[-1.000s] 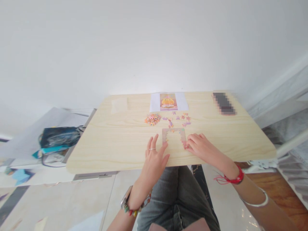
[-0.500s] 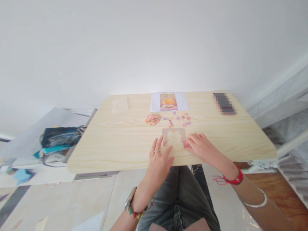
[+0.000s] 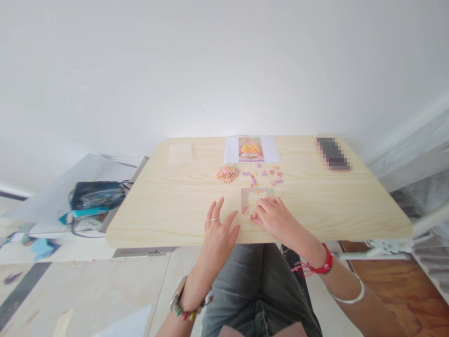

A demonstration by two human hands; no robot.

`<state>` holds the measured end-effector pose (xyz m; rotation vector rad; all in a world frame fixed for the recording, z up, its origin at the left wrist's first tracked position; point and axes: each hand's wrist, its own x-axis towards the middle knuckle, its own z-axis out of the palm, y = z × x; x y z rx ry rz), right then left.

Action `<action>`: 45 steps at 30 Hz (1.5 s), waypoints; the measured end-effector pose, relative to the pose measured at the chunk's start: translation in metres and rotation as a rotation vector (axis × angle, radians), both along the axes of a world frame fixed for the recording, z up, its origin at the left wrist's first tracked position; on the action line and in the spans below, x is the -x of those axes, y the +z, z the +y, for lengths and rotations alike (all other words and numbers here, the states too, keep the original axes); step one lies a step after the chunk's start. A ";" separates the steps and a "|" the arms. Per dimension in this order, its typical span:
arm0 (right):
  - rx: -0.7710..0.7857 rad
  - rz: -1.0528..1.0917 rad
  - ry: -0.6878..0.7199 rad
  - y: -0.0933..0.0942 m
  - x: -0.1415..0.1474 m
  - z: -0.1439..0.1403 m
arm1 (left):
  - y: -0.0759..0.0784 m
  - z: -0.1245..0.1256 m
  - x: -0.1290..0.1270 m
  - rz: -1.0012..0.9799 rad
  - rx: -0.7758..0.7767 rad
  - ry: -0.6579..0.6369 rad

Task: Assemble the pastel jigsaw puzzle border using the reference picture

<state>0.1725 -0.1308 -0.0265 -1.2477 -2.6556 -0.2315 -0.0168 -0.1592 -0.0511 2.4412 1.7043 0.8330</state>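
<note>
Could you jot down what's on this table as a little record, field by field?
Surface: pale wooden table
Left hand: flat on the table, fingers spread, holding nothing
Right hand: fingertips on the partly built puzzle frame
Loose pieces: orange heap; scattered purple and pink pieces
Reference picture: at the far edge
Blurred dark object: far right corner

The puzzle frame (image 3: pixel 257 199) lay near the front middle of the counter (image 3: pixel 175 206). Right hand (image 3: pixel 275 217) rested flat over the frame's near right part, fingertips on it. Left hand (image 3: pixel 219 229) lay flat, fingers spread, just left of the frame. Behind the frame: scattered loose pieces (image 3: pixel 266 173), an orange piece pile (image 3: pixel 228 174), then the reference picture (image 3: pixel 250 149).
</note>
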 end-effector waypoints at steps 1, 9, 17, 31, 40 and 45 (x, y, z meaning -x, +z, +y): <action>-0.004 0.014 -0.040 -0.002 0.003 -0.002 | 0.000 -0.001 0.000 -0.005 -0.007 -0.002; 0.050 0.085 -0.166 -0.004 0.016 -0.023 | 0.007 -0.011 -0.015 -0.051 -0.027 -0.011; 0.212 0.262 -0.062 -0.006 -0.004 -0.012 | 0.005 -0.026 -0.034 -0.057 -0.019 0.108; 0.241 0.345 -0.009 -0.014 0.001 -0.012 | -0.006 -0.013 -0.027 -0.104 0.013 0.039; 0.131 0.269 -0.034 -0.022 0.008 -0.011 | -0.005 -0.002 -0.015 -0.114 0.006 -0.013; 0.096 0.288 -0.048 -0.021 0.013 -0.005 | -0.005 0.009 -0.010 -0.104 -0.003 -0.026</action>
